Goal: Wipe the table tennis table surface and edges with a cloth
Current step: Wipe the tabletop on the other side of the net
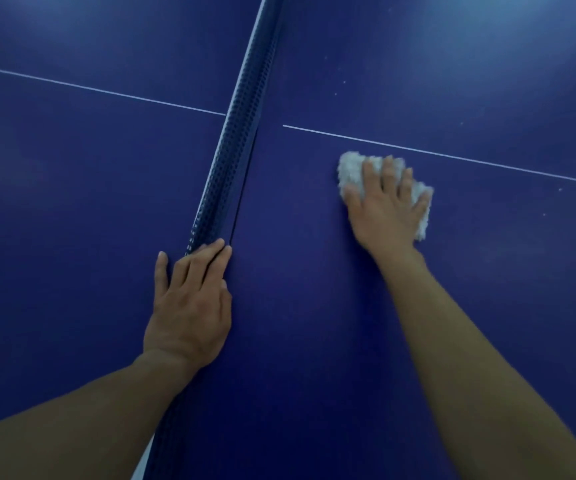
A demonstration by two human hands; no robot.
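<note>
Cloth (348,168) sits at about 2 o'clock from the middle of the view, flat on the blue table (487,323), just below the white line (508,165). The right hand (386,209) presses on it with fingers spread wide, likely so the push covers the whole cloth. The left hand (189,306), at 8 o'clock, rests on top of the net (241,116), fingers straight and close together. It looks like a prop for the long reach. The net is a wall at 9 o'clock from the cloth. Toward 3 and 12 o'clock the table goes on far, with small white specks to wipe. No table edge shows.
</note>
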